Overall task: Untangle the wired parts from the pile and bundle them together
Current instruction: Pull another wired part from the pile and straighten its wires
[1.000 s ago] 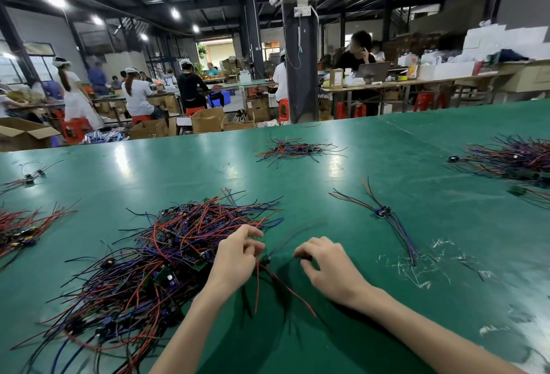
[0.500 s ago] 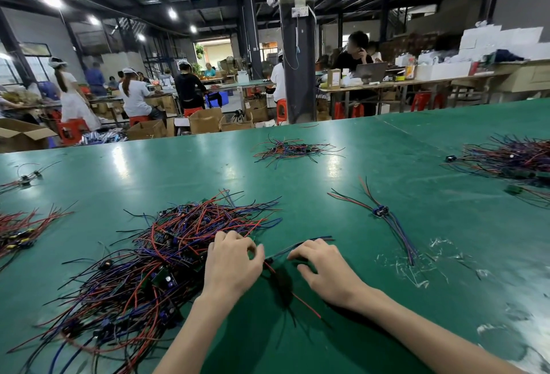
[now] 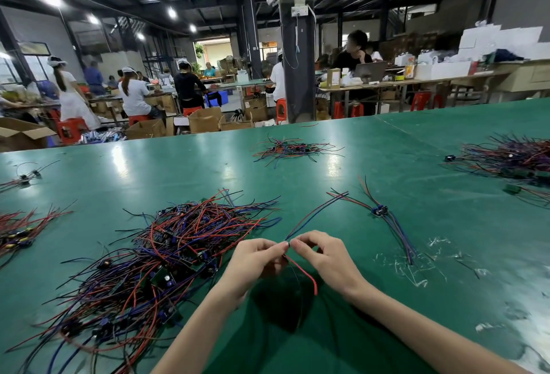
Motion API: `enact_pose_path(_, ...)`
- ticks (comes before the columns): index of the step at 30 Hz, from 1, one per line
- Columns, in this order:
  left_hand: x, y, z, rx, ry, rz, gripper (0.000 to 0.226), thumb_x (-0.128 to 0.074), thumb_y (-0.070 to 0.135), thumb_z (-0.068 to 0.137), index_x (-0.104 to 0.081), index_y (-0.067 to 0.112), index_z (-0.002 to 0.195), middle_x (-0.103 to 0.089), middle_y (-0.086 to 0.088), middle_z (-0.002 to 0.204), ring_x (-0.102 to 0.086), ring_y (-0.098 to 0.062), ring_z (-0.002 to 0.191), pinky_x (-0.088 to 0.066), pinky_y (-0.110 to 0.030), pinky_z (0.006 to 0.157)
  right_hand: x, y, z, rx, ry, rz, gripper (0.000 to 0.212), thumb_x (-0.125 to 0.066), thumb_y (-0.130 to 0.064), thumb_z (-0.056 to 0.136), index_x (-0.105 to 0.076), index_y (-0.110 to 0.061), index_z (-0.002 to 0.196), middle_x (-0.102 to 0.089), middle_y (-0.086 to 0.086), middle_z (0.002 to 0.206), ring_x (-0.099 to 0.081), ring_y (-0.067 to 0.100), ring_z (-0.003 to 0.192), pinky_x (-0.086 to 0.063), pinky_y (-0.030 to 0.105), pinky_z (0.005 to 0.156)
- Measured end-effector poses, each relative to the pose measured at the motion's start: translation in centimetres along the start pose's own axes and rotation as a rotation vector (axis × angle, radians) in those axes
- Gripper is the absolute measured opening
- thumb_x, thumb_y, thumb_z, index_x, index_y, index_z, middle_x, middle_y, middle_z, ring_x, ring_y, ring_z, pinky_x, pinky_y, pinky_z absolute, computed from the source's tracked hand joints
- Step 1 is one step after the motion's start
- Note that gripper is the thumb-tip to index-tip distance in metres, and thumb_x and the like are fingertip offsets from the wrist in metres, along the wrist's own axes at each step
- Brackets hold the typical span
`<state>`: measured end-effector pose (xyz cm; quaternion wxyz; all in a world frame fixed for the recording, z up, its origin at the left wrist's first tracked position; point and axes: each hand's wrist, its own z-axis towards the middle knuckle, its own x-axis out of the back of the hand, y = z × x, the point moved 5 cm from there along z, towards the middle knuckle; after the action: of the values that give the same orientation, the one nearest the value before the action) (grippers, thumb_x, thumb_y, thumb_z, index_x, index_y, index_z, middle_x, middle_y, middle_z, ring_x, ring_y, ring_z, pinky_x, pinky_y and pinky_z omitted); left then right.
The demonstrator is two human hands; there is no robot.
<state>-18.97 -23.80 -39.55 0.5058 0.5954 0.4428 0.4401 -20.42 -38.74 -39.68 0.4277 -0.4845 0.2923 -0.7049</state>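
1. Our left hand [image 3: 256, 257] and right hand [image 3: 323, 254] meet fingertip to fingertip at about 6 o'clock on the table [image 3: 178, 171]. Both are closed in a pinch on one wired part [image 3: 300, 266].
2. We hold it lifted above the table, we think so that its wires hang free and do not catch the others.
3. Its red and blue wires run up toward 1 o'clock; a red wire and a dark one drop toward us.
4. The pile [image 3: 166, 257] lies at 9 o'clock from our hands, just beside the left one, so the reach is short.
5. The sorted bundle [image 3: 379, 211] lies at 2 o'clock, well apart from the pile. We judge this part goes there next.
6. Most of the pile is still tangled.
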Motion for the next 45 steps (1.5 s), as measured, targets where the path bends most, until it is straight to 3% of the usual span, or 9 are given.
enact_pose_path(4, -1.5, -0.6, -0.8, 0.115, -0.157, -0.164, 0.014, -0.062, 0.011, 0.087, -0.062, 0.002, 0.077, -0.052, -0.004, 0.057, -0.046, -0.007, 0.045, -0.042, -0.016, 0.046, -0.3, 0.5, 0.1, -0.188, -0.071, 0.435, 0.011, -0.066, -0.015, 0.086, -0.070, -0.006, 0.081, -0.064, 0.000, 0.065, -0.050, 0.006, 0.057, -0.039, 0.017, 0.054)
enact_pose_path(9, -2.3, -0.8, -1.0, 0.194, -0.233, -0.287, 0.009, -0.054, -0.002, 0.091, -0.061, -0.004, 0.096, -0.060, -0.007, 0.062, -0.056, -0.012, 0.050, -0.053, -0.023, 0.053, 0.1, 1.1, 0.2, -0.329, -0.013, 0.600, 0.014, -0.069, -0.013, 0.082, -0.067, -0.006, 0.070, -0.062, 0.002, 0.058, -0.048, 0.008, 0.047, -0.035, 0.019, 0.047)
enact_pose_path(15, -3.3, -1.0, -1.3, 0.178, -0.295, -0.355, 0.019, -0.044, -0.009, 0.093, -0.061, -0.002, 0.090, -0.061, -0.009, 0.070, -0.061, -0.016, 0.056, -0.056, -0.025, 0.057, 0.5, 1.8, 0.6, -0.485, -0.053, 0.705, 0.023, -0.068, -0.011, 0.084, -0.058, -0.007, 0.063, -0.054, 0.003, 0.053, -0.045, 0.008, 0.042, -0.037, 0.018, 0.043)
enact_pose_path(21, -3.6, -1.0, -1.4, 0.168, -0.311, -0.281, 0.023, -0.044, -0.008, 0.093, -0.064, 0.001, 0.089, -0.062, -0.006, 0.068, -0.059, -0.013, 0.053, -0.047, -0.021, 0.047, 0.7, 2.0, 0.8, -0.506, -0.133, 0.713, 0.021, -0.071, -0.012, 0.081, -0.058, -0.010, 0.065, -0.053, 0.000, 0.054, -0.047, 0.008, 0.046, -0.040, 0.019, 0.046)
enact_pose_path(27, -3.8, -1.3, -1.3, 0.109, -0.264, -0.174, 0.012, -0.058, 0.014, 0.092, -0.064, 0.005, 0.091, -0.065, -0.005, 0.078, -0.055, -0.009, 0.052, -0.040, -0.018, 0.042, 0.4, 2.0, 0.8, -0.479, -0.169, 0.718, 0.025, -0.071, -0.008, 0.080, -0.054, -0.008, 0.061, -0.051, 0.005, 0.054, -0.048, 0.013, 0.044, -0.043, 0.022, 0.046)
enact_pose_path(34, -3.7, -0.8, -1.3, 0.074, -0.228, -0.125, 0.011, -0.055, 0.008, 0.093, -0.056, 0.009, 0.082, -0.057, 0.004, 0.062, -0.040, -0.005, 0.042, -0.024, -0.013, 0.033, 0.6, 2.4, 1.1, -0.455, -0.097, 0.698, 0.022, -0.071, -0.009, 0.080, -0.057, -0.009, 0.063, -0.055, 0.000, 0.053, -0.044, 0.007, 0.043, -0.039, 0.018, 0.045)
enact_pose_path(37, -3.8, -0.7, -1.5, 0.073, -0.257, -0.101, 0.014, -0.053, 0.006, 0.094, -0.055, 0.008, 0.081, -0.056, -0.002, 0.068, -0.047, -0.008, 0.044, -0.032, -0.016, 0.035, 0.8, 2.6, 1.1, -0.457, -0.088, 0.703, 0.023, -0.072, -0.009, 0.079, -0.059, -0.009, 0.061, -0.055, 0.001, 0.054, -0.044, 0.008, 0.043, -0.038, 0.018, 0.044)
enact_pose_path(41, -4.2, -0.6, -1.6, 0.093, -0.285, -0.185, 0.018, -0.049, 0.006, 0.095, -0.062, 0.005, 0.082, -0.067, -0.009, 0.075, -0.062, -0.016, 0.057, -0.051, -0.025, 0.051, 0.8, 2.3, 1.1, -0.442, -0.118, 0.687, 0.023, -0.073, -0.009, 0.078, -0.058, -0.007, 0.061, -0.053, 0.004, 0.053, -0.044, 0.009, 0.044, -0.037, 0.019, 0.045)
enact_pose_path(45, -4.2, -0.8, -1.4, 0.091, -0.256, -0.277, 0.016, -0.055, 0.010, 0.093, -0.066, -0.001, 0.089, -0.067, -0.016, 0.082, -0.065, -0.021, 0.064, -0.056, -0.028, 0.059, 0.7, 1.9, 0.9, -0.441, -0.138, 0.712, 0.023, -0.073, -0.006, 0.077, -0.057, -0.006, 0.060, -0.050, 0.005, 0.050, -0.044, 0.011, 0.041, -0.040, 0.020, 0.045)
